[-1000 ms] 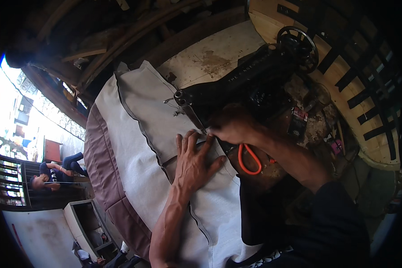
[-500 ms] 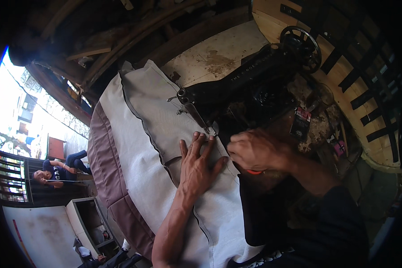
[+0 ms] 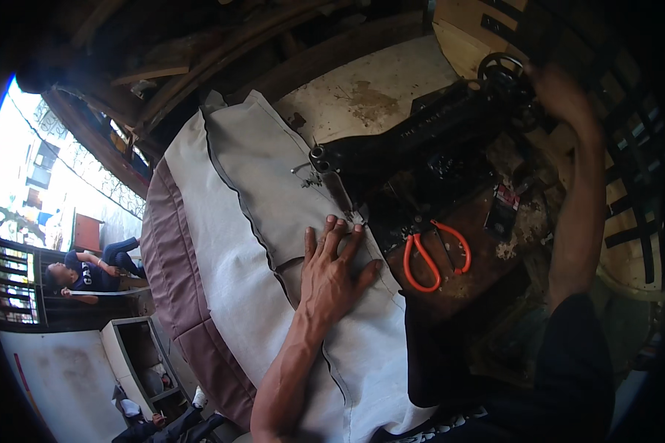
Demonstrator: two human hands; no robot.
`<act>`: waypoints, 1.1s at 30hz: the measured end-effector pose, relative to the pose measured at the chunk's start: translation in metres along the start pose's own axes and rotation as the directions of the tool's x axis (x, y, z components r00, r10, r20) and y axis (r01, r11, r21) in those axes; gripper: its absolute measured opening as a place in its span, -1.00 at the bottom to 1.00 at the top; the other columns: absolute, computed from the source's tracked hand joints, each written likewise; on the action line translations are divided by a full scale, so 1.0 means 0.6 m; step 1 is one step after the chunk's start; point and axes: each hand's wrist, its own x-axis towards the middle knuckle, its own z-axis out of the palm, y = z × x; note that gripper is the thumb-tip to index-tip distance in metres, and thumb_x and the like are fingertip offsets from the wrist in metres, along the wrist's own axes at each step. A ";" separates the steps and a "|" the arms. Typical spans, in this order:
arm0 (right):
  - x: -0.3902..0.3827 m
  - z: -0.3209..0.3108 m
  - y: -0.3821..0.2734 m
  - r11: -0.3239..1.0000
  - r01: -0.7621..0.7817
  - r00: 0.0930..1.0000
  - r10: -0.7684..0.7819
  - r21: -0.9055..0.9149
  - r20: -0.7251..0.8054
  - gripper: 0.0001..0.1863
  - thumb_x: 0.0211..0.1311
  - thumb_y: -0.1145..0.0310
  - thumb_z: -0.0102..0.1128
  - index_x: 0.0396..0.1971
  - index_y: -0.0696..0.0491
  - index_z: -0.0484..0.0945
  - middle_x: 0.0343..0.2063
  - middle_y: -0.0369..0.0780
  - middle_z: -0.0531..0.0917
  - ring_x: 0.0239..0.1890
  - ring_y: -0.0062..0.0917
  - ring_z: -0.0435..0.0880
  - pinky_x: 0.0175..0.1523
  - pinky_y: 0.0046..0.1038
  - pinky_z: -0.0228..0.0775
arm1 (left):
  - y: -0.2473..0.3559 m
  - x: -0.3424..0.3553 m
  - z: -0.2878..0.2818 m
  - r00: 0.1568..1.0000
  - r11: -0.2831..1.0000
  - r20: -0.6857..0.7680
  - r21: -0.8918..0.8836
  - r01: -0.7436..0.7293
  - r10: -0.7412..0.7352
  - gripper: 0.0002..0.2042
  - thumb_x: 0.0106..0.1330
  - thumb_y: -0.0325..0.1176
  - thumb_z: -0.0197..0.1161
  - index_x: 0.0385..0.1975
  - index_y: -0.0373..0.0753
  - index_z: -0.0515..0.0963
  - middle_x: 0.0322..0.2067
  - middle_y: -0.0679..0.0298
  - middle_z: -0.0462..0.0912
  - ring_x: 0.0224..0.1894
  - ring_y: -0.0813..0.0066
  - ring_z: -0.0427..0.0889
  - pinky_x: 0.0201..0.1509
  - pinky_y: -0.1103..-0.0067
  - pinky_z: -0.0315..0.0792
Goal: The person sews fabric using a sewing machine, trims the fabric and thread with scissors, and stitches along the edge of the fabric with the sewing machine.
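My left hand (image 3: 331, 277) lies flat on the grey and white fabric cover (image 3: 233, 173), fingers stretched toward the presser foot (image 3: 357, 216) of a black sewing machine (image 3: 391, 140). The fabric runs under the foot, with dark-edged seams along it and a mauve panel (image 3: 181, 273) on its left side. At the far right my right hand (image 3: 561, 96) is on the rim of the machine's handwheel (image 3: 504, 74), its fingers curled and partly hidden. Orange-handled scissors (image 3: 412, 267) rest on the machine's table, right of the fabric, with no hand on them.
A small dark box (image 3: 502, 210) lies on the stained table beside the machine. Behind stands a wooden frame with black straps (image 3: 613, 229). Left in the background, a person (image 3: 89, 273) sits near an open cabinet (image 3: 140, 362); another person's legs (image 3: 181, 428) show below.
My right hand has left the scissors on the table and moved up and right to the handwheel. My left hand stays on the fabric. The view has shifted slightly.
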 end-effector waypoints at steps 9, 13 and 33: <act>-0.213 0.034 -0.376 0.698 0.176 0.974 -0.019 0.694 -0.227 -0.52 0.52 0.01 0.07 -0.42 0.09 0.69 -0.49 0.00 0.71 -0.38 -0.04 0.76 -0.24 -0.19 0.60 | -0.008 -0.011 -0.009 0.999 1.000 -0.034 0.009 -0.004 0.004 -0.37 0.30 -0.01 0.36 0.30 -0.24 0.52 0.21 -0.03 0.50 0.49 0.01 0.28 0.56 -0.08 0.00; -0.047 0.191 -0.436 -0.377 -0.499 0.828 -0.473 0.780 0.302 -0.68 0.40 0.13 0.26 -0.05 0.05 0.58 -0.53 -0.26 0.68 -0.48 -0.53 0.70 -0.31 -0.43 0.55 | 0.021 0.005 0.014 0.988 0.989 -0.058 0.059 -0.137 0.141 -0.48 0.32 -0.05 0.34 0.22 -0.17 0.60 0.14 0.07 0.53 0.40 0.09 0.36 0.52 -0.14 0.02; 0.079 0.258 -0.602 0.525 0.411 0.904 -0.341 0.745 -0.258 -0.67 0.18 0.07 0.40 -0.31 0.03 0.63 -0.19 -0.17 0.68 0.04 -0.19 0.61 0.16 -0.01 0.29 | -0.011 0.026 0.000 0.992 0.991 0.005 0.042 -0.128 0.128 -0.51 0.31 -0.07 0.34 0.20 -0.11 0.63 0.13 0.07 0.53 0.40 0.03 0.37 0.52 -0.20 -0.02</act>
